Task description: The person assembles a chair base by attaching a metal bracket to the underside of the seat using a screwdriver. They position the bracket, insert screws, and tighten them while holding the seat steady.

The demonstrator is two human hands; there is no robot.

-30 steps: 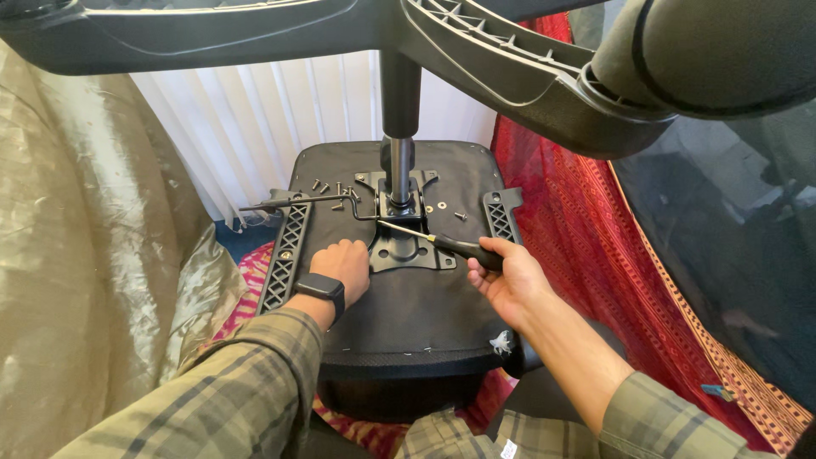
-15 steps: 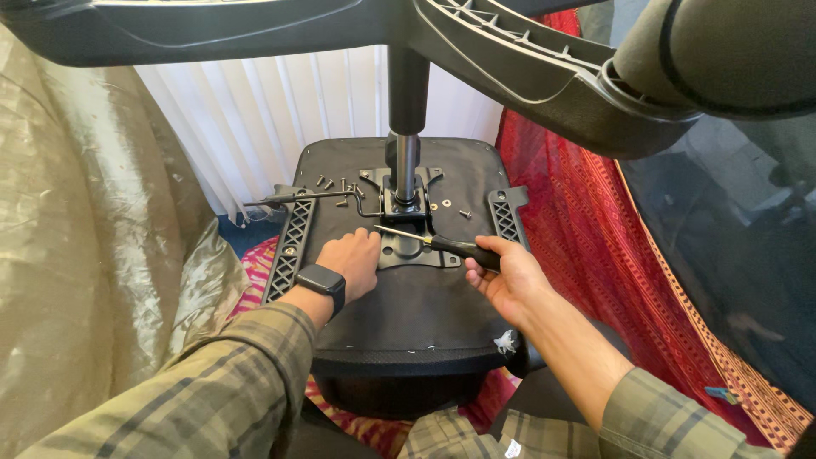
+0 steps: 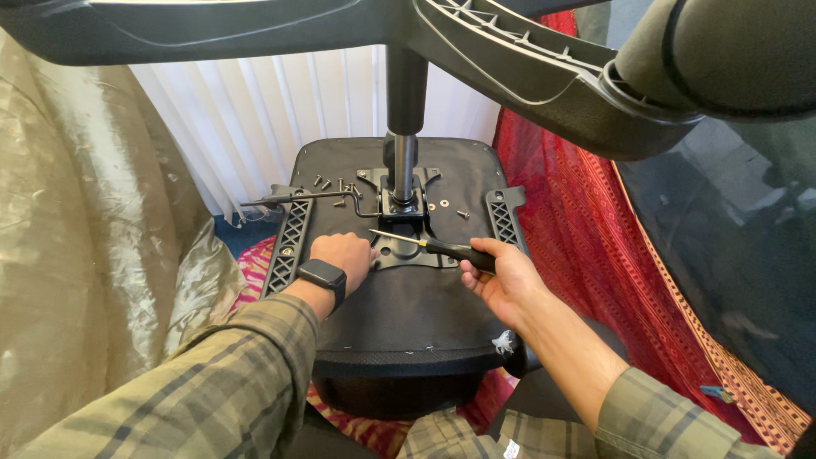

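Screwdriver in right hand

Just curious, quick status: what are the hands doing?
Right hand grips screwdriver, tip at mounting plate. Left hand rests on seat underside. Loose screws nearby.

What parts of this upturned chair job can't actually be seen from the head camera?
- Screwdriver tip: it ends beside the left hand, too small to tell whether it sits in a screw.
- Left fingertips: curled under against the metal plate, hidden by the hand itself.
- Loose screws: too small to tell their type.
- Chair base: cut off by the top edge.
- Right hand palm: hidden by the handle.
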